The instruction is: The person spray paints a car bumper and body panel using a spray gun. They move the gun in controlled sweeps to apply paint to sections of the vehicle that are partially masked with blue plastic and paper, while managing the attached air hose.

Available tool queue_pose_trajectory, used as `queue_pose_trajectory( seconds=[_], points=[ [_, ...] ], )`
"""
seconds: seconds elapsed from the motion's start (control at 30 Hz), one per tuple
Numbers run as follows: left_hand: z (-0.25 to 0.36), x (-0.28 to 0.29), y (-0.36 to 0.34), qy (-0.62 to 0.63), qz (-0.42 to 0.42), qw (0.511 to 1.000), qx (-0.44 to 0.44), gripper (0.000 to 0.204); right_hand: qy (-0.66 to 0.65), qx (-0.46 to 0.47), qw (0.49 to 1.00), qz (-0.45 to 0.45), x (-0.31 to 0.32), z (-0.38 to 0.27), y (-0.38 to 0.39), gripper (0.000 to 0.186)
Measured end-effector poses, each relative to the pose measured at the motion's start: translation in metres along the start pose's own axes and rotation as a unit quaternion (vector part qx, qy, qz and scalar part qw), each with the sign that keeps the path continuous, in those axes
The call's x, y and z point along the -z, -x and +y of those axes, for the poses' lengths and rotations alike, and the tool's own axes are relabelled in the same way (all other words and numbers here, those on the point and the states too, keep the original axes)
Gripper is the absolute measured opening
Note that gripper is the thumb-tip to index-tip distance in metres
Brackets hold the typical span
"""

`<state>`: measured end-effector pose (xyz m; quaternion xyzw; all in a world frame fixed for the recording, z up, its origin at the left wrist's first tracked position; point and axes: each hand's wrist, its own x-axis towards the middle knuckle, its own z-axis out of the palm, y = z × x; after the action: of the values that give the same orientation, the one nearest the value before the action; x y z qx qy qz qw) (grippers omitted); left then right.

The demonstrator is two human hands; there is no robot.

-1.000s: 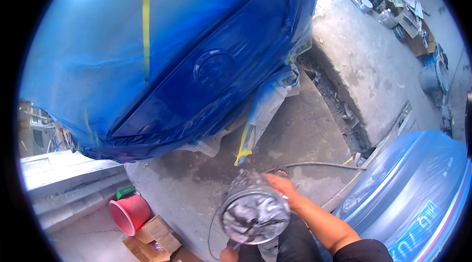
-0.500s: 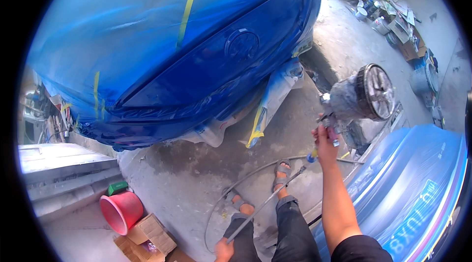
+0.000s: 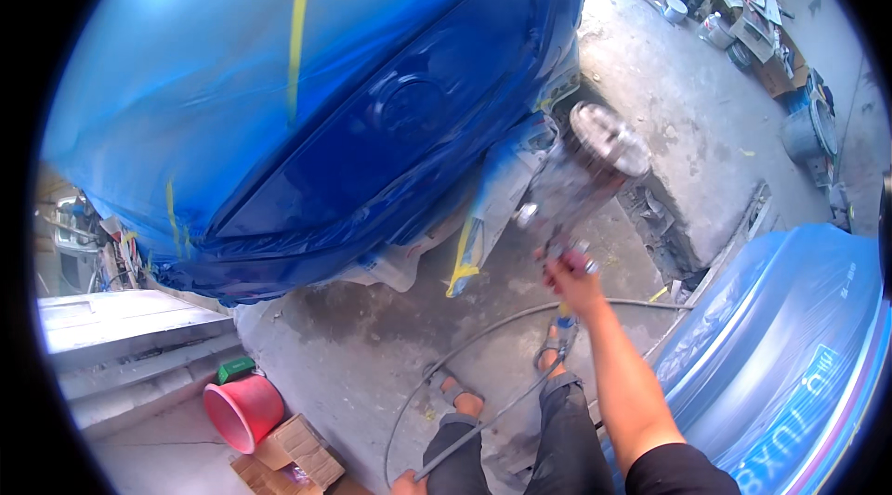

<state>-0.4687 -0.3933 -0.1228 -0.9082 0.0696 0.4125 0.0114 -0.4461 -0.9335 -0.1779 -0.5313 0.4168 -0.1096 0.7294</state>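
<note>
My right hand (image 3: 574,285) is closed around the grip of a paint spray gun (image 3: 560,240), with the arm stretched forward. The gun's paint-smeared grey cup (image 3: 609,139) stands above the hand, blurred by motion. A grey air hose (image 3: 506,410) runs from the gun's lower end down to my left hand (image 3: 410,483). That hand is closed on the hose at the lower edge, partly cut off by the frame. Ahead is a glossy dark blue vehicle panel (image 3: 334,156) with a round emblem recess (image 3: 413,108). Blue-tinted masking film (image 3: 177,58) and yellow tape (image 3: 299,31) surround it.
A second film-covered blue panel (image 3: 780,328) is close by my right arm. The hose loops on the concrete floor around my feet. At lower left are a red bucket (image 3: 243,413) and a cardboard box (image 3: 297,458). Cans and scrap (image 3: 743,21) line the far right wall.
My right hand has swung left with the spray gun, toward the blue panel, and the cup has moved with it. My left hand has shifted slightly down and left, keeping the hose. The view has shifted slightly.
</note>
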Motion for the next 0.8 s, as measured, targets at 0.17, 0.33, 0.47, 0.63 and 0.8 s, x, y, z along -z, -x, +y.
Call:
queue_pose_trajectory(
  seconds=[0.17,0.33,0.47,0.63,0.8],
  points=[
    [0.106,-0.014,0.001,0.065,-0.010,0.998,0.003,0.030,0.064,0.104,0.976,0.180,0.110,-0.063,-0.060,0.019],
    [0.165,-0.015,-0.002,0.045,0.031,0.999,-0.003,0.030,0.047,0.154,0.954,0.251,0.139,-0.102,-0.077,0.026],
    [0.140,-0.014,-0.003,0.047,0.052,0.998,0.007,0.033,0.065,0.099,0.987,0.112,0.122,-0.057,-0.059,0.019],
    [0.084,-0.007,0.012,-0.018,0.033,0.997,0.065,0.030,-0.052,0.038,0.997,-0.053,0.029,-0.011,-0.004,0.020],
    [0.061,-0.014,0.009,-0.055,-0.002,0.995,0.082,0.033,-0.058,-0.027,0.996,-0.061,0.010,-0.005,-0.012,0.016]
  ],
)
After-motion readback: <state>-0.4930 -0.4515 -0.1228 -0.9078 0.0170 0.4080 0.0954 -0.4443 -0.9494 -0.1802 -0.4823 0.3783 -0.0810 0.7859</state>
